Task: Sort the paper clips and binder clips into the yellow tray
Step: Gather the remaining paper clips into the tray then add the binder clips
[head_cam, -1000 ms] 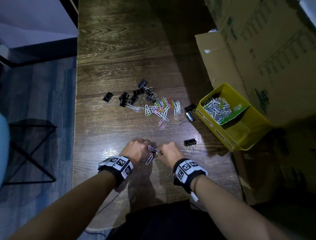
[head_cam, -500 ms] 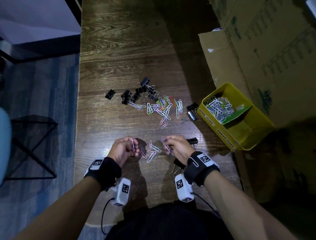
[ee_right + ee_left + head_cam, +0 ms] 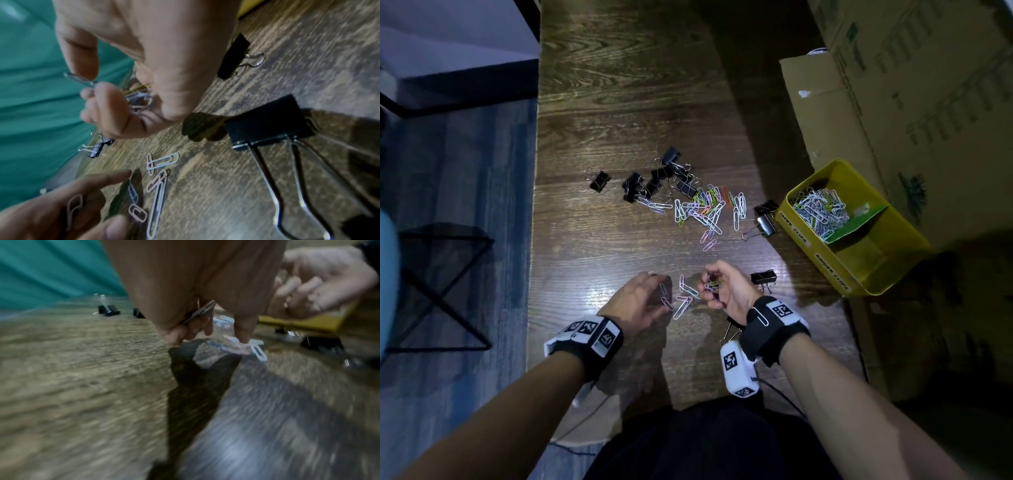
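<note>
Many clips (image 3: 702,209) strewn over dark wooden table (image 3: 619,102), blue floor (image 3: 465,164) beside.

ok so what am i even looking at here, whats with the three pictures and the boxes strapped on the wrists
No machine here: a person sorts clips by hand. The big picture comes from a camera on their head; the boxes on the wrists are cameras too, each looking along one hand.

On the wooden table lie black binder clips and a heap of coloured paper clips. The yellow tray at the right already has paper clips in one compartment.

The right hand holds a small bunch of paper clips in curled fingers. The left hand pinches a paper clip while reaching for the loose ones lying between the hands.
</note>
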Demonstrator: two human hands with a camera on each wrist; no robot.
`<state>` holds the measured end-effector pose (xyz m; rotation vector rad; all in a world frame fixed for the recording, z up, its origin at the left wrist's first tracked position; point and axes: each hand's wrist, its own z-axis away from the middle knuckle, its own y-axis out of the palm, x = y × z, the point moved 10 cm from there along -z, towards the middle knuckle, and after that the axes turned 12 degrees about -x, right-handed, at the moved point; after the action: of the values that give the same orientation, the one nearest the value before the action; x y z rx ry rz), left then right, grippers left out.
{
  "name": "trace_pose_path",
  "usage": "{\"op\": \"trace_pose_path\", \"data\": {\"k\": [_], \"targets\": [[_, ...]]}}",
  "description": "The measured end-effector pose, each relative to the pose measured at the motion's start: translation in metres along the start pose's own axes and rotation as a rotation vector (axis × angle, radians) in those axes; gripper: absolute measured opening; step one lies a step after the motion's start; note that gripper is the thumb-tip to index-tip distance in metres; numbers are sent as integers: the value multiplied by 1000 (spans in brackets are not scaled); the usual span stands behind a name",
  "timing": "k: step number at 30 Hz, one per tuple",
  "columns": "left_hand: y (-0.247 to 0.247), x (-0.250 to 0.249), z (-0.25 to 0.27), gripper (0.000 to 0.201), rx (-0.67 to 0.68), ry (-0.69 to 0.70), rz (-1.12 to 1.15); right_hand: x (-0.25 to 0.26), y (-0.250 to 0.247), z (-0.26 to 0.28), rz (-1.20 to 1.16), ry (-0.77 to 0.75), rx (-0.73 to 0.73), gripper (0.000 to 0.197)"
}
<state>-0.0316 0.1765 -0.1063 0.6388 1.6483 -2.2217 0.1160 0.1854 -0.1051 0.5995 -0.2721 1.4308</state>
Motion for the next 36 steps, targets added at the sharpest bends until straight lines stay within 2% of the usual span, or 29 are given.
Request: {"op": "trace_pose_path", "data": {"k": [1,3,6,8,10,12,13,16,19,22,24,26,28,31,33,36], "targets": [[2,1,2,61,7,25,-47,2,-2,-1,58,-35,-34,28],[-1,-3,4,58,-37,77,-53,8,-6,-3,238,-130,-115,33],[-4,-14,11,40,-119,176,-47,19,-4,-6,866,-384,-225,43],[2,-13,15,27,-129,165,-55,21,0,-4,1105,-482,-269,34],[3,-10,16,14,-130,111,-73,19,-2,-4,1107,-514,-295,23],[8,-10,18,21,-115,112,-75,18,-2,-4,1061,-516,-294,17],[9,-13,19,19,-111,130,-68,17,-2,-3,1048,-506,-280,16],[13,-18,21,26,-91,182,-81,15,-3,-2,1037,-479,-264,15],[18,-25,21,15,-52,230,-258,15,-1,1,1056,-480,-253,20],[13,-40,14,10,-74,234,-285,11,0,-3,1078,-459,-236,22],[3,-34,8,17,-60,85,-158,12,4,-1,1125,-485,-238,21],[-3,-13,3,13,-48,-148,50,14,11,4,1270,-542,-244,28],[-9,3,0,15,-97,-387,459,9,17,6,1405,-551,-251,34],[-9,14,-3,11,-230,-673,1091,2,31,4,1548,-616,-244,15],[-10,2,-8,8,-197,-712,1357,1,37,5,1645,-638,-214,16],[-14,-10,-17,16,-166,-662,1535,3,38,4,1701,-630,-183,19]]}}
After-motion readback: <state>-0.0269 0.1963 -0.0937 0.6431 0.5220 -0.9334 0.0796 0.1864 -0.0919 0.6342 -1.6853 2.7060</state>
